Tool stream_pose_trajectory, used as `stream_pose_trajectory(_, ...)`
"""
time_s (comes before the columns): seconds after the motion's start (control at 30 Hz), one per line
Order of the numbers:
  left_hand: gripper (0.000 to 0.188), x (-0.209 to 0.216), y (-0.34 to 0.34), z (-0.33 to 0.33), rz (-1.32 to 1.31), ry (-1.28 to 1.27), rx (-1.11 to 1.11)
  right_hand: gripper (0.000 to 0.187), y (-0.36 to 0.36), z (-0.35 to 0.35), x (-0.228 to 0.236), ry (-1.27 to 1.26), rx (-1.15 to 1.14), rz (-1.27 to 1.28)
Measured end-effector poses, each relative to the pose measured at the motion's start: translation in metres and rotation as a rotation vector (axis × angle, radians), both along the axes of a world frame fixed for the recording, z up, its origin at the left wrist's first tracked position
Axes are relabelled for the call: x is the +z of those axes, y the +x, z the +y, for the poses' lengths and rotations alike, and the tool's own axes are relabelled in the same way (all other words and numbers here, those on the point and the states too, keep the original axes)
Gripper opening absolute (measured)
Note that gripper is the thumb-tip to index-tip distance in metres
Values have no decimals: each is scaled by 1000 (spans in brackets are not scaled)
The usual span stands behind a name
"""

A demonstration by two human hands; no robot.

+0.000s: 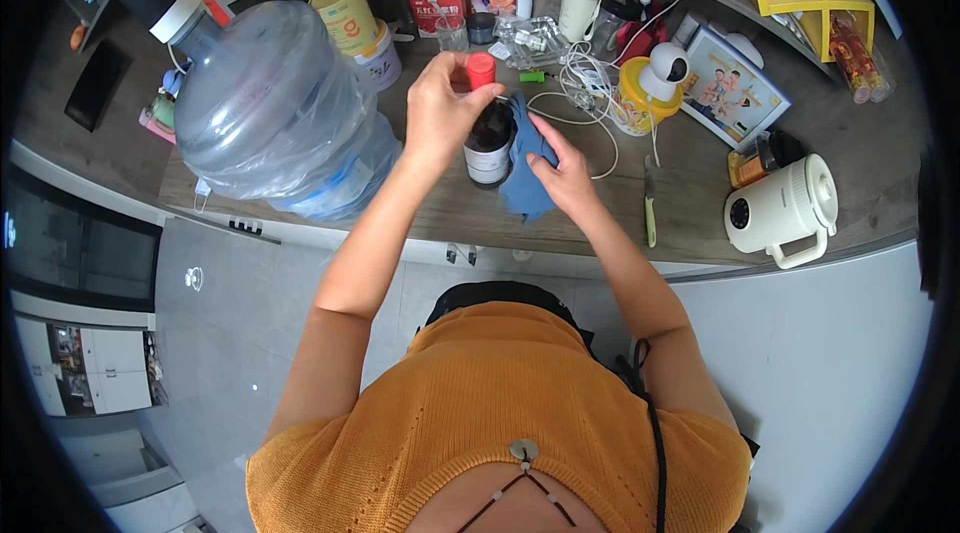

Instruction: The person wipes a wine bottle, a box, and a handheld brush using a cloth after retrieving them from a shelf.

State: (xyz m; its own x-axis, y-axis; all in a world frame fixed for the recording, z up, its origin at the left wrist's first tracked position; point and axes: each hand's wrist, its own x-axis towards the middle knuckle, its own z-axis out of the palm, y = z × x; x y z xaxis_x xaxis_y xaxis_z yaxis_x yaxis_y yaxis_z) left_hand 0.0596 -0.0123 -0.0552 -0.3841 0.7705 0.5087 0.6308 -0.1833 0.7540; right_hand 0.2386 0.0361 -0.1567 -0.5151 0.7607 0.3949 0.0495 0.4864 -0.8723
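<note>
A dark bottle (489, 162) with a pale label and a red top (482, 70) stands on the wooden counter in front of me. My left hand (440, 113) is closed around its neck, just under the red top. On the bottle's right side lies a blue cloth (529, 181), gripped between the thumb and fingers of my right hand (566, 171). The cloth hides part of the bottle's right flank and hangs toward the counter's front edge.
A large water jug (280, 103) with a pump stands close by my left forearm. White cables (590, 83) tangle behind my right hand. A knife (650, 203) with a green handle lies right of it, then a cream electric kettle (780, 213). Tubs (345, 18) and a framed photo (725, 88) line the back.
</note>
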Motion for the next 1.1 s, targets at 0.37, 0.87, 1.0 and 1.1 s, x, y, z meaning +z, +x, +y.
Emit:
stream_pose_trajectory(0.37,40,11,-35,9,-409,-145,-564,56,-32,-4,46,257,35,-112)
stream_pose_trajectory(0.87,46,17,-52,10,-506,-280,-857,50,-9,46,-57,-395,268,-245)
stream_pose_trajectory(1.0,48,8,-34,4,-378,-182,-595,48,-12,53,13,-394,300,29)
stream_pose_trajectory(1.1,49,6,-15,4,42,10,-186,47,-19,60,63,-336,392,-106)
